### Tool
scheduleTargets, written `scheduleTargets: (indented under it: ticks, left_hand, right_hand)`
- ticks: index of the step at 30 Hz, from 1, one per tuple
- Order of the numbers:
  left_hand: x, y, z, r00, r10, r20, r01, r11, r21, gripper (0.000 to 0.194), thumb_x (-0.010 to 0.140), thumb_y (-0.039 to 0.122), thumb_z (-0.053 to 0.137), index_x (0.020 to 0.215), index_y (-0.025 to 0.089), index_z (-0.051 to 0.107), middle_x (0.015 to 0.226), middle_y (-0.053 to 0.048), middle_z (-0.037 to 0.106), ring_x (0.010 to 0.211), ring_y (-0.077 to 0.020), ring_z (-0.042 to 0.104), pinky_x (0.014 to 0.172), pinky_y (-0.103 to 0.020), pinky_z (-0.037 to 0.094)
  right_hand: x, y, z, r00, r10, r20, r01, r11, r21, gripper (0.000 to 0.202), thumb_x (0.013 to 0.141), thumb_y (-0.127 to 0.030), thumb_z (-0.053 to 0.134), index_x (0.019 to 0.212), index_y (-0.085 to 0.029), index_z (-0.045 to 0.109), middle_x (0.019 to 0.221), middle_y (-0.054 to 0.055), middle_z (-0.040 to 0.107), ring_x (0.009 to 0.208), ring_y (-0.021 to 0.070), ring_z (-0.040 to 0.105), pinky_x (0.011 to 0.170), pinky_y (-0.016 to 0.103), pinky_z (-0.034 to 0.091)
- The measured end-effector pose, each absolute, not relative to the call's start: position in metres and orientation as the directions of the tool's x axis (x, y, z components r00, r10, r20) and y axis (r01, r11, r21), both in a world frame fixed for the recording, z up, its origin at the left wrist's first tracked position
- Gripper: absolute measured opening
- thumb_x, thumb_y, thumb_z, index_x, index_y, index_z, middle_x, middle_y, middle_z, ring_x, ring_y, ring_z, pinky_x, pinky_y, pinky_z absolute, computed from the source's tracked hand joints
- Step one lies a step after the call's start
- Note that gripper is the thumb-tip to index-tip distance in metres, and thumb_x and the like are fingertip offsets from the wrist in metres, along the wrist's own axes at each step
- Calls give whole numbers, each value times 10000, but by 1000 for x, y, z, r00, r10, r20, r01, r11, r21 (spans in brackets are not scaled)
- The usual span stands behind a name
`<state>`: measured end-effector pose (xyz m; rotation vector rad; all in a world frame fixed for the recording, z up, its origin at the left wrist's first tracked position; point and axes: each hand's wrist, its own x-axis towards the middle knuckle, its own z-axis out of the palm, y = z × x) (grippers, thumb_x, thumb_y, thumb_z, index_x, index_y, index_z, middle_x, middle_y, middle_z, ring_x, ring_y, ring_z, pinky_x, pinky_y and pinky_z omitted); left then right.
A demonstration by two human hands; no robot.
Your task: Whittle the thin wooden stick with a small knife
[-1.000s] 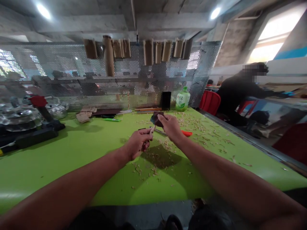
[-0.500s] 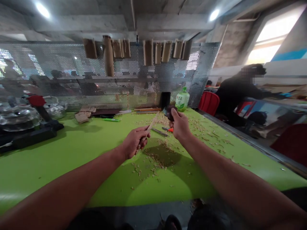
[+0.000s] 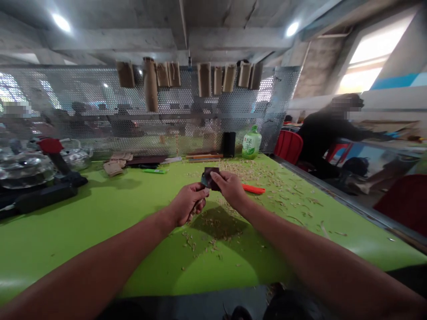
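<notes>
Over the middle of the green table (image 3: 100, 231), my left hand (image 3: 190, 203) is closed on a thin strip of pale wood, mostly hidden by the fingers now. My right hand (image 3: 230, 189) grips a dark brown block (image 3: 212, 178), thumb on its face. The block's left edge, greyish there, meets the strip at my left fingertips. Curled wood shavings (image 3: 213, 218) lie below both hands. An orange-red tool handle (image 3: 254, 190) rests on the table just right of my right hand.
A green bottle (image 3: 251, 143) and a black box (image 3: 229, 144) stand at the back. A green cutter (image 3: 155, 171) and gloves (image 3: 115, 164) lie back left, near metal kettles (image 3: 25, 171). A person (image 3: 328, 129) sits at the right.
My right hand has moved left and down with the dark block, from beyond the strip to my left fingertips. The orange-red handle shows more. My left hand has barely moved.
</notes>
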<state>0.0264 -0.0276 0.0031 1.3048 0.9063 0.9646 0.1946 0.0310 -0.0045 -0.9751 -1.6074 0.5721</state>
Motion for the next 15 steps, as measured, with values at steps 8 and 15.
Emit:
scheduleTargets:
  ticks: [8,15]
  left_hand:
    - [32,-32,2,332,943,12,-12,-8,1000,330,783,388,662,1022,165,610,516,81,448,363,-48,359,350,-161,242]
    - [29,-35,4,335,942,1,40,-15,999,428,783,400,668,1145,179,609,504,77,481,369,-56,350,355,-166,231]
  right_hand:
    - [195,35,-1,32,875,483,243,462,-853,419,783,-560,529,590,-190,497,540,-30,424,515,105,350,477,247,266]
    - [199,36,1,92,863,497,335,443,-831,422,792,-554,509,595,-181,535,547,-23,459,527,112,374,490,250,268]
